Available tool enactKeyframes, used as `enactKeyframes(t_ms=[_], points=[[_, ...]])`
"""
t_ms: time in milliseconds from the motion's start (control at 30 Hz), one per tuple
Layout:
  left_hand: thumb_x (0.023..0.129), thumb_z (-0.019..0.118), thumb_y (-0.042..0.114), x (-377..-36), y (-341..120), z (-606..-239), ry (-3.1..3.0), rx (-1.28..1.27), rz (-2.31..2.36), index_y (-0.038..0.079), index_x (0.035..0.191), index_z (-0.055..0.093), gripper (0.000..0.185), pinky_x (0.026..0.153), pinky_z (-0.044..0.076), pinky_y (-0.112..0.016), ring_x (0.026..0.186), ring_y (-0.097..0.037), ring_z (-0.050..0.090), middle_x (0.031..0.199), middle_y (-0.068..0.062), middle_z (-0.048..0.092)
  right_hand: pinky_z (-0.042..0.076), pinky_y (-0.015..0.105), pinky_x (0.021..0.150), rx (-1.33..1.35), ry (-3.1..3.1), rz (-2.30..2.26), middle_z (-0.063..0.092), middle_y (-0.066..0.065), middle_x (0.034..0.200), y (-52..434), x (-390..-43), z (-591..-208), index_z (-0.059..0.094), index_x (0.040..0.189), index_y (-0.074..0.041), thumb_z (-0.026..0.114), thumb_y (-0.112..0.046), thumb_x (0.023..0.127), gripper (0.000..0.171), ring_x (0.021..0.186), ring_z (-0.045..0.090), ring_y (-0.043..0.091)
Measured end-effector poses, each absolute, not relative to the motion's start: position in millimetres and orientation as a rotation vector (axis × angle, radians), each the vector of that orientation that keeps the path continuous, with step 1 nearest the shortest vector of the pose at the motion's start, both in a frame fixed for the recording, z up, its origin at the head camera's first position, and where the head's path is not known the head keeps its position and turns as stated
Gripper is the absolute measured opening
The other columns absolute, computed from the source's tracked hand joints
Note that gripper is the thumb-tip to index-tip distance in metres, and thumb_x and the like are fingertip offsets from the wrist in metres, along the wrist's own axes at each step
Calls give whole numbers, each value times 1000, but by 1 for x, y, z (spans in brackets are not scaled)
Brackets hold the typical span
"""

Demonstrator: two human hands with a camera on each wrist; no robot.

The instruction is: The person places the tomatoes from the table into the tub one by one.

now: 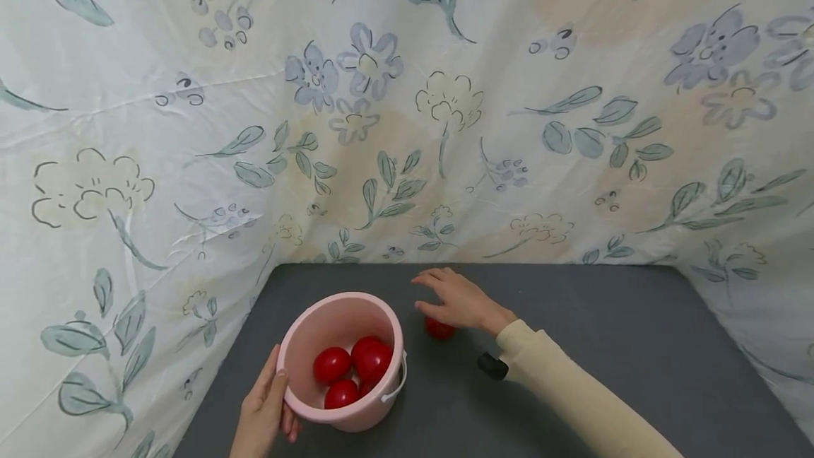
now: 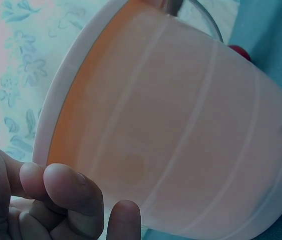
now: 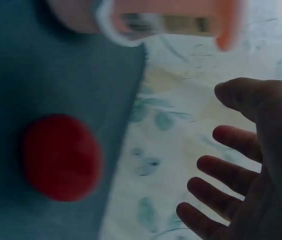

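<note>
A pink bucket (image 1: pixel 299 412), its mouth tipped towards me, holds several smooth, round red things (image 1: pixel 372 360); their kind cannot be told. At its left side my left hand (image 1: pixel 262 405) grips the rim, the thumb over the edge and fingers outside. That hand (image 2: pixel 56 200) also shows low in the left wrist view against the bucket wall (image 2: pixel 180 120). Right of the bucket, another round red thing (image 1: pixel 439 329) lies on the table, partly hidden by my right hand (image 1: pixel 461 300). In the right wrist view the right hand (image 3: pixel 250 165) is apart from that red thing (image 3: pixel 62 157), fingers spread, holding nothing.
The dark grey table (image 1: pixel 610 359) reaches back to a flowered cloth (image 1: pixel 407 126) that hangs behind and along both sides. A white handle (image 1: pixel 397 382) hangs on the bucket's right side. A black device (image 1: pixel 492 366) sits at the right wrist.
</note>
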State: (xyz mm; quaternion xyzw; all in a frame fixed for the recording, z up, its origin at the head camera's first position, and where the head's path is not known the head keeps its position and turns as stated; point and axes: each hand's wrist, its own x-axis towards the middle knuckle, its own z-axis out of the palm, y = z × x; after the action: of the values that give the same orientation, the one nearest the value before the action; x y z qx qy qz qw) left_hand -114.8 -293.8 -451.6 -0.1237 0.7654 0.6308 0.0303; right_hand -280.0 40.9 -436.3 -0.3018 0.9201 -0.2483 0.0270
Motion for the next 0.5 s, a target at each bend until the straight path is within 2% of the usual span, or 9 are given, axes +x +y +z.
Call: enactKeyframes(t_ms=[200, 333, 500], points=[[111, 36, 28, -115, -293, -452, 2343, -400, 1953, 14, 164, 11, 60, 48, 52, -32, 42, -19, 51, 52, -4, 47, 46, 54, 109, -878, 2838, -738, 51, 7, 151, 43, -281, -472, 58, 142, -21, 65, -44, 97, 51, 133, 49, 28], [111, 37, 28, -115, -293, -451, 2334, -440, 1942, 17, 164, 12, 60, 49, 52, -32, 43, -19, 51, 53, -4, 48, 52, 53, 102, -899, 2841, -734, 53, 11, 148, 45, -279, -492, 59, 140, -18, 67, -42, 96, 52, 128, 52, 30], [111, 37, 30, -115, -292, -449, 2337, -458, 1921, 18, 165, 12, 61, 50, 52, -32, 45, -20, 52, 55, -5, 49, 51, 55, 100, -915, 2852, -720, 53, 15, 147, 49, -278, -514, 58, 142, -15, 69, -40, 94, 55, 127, 52, 34]])
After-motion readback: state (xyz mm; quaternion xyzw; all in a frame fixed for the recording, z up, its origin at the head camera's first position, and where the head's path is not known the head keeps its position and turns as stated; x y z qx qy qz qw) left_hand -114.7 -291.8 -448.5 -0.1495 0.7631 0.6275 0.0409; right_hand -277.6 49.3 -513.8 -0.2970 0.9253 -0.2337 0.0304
